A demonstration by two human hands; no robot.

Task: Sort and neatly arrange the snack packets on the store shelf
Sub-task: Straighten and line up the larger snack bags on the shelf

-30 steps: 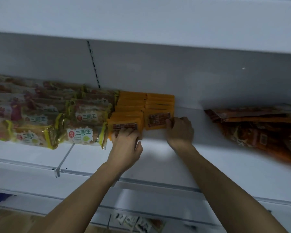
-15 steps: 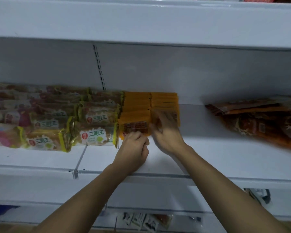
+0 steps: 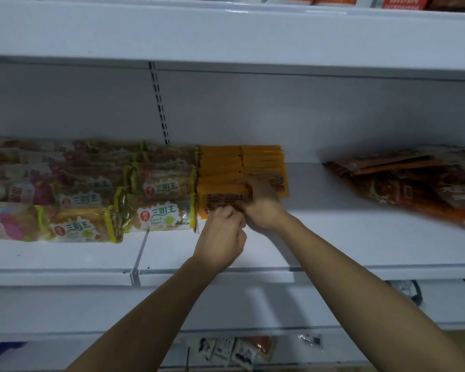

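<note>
1. Head view: both bare arms reach up to a white store shelf [image 3: 333, 245], and the two hands meet at the front of two rows of orange snack packets [image 3: 223, 167].
2. Left hand [image 3: 220, 232] has its fingers curled, fingertips pinching the lower edge of the front orange packet [image 3: 220, 201] in the left row.
3. Right hand [image 3: 261, 202] lies just beside it, knuckles toward the camera, fingers bent around the right edge of that same front packet; it covers part of the right orange row [image 3: 266, 162].
4. These orange rows run from the shelf's back wall toward the front, touching the clear-wrapped yellow-edged packets [image 3: 161, 213] stacked in overlapping rows to their left.
5. Farther left lie packets with pink printing [image 3: 8, 218].
6. Well apart on the right of the same shelf sits a loose, tilted heap of brown-red packets [image 3: 403, 186], blurred.
7. On the shelf below, a few small packets [image 3: 234, 350] show dimly between the forearms.
</note>
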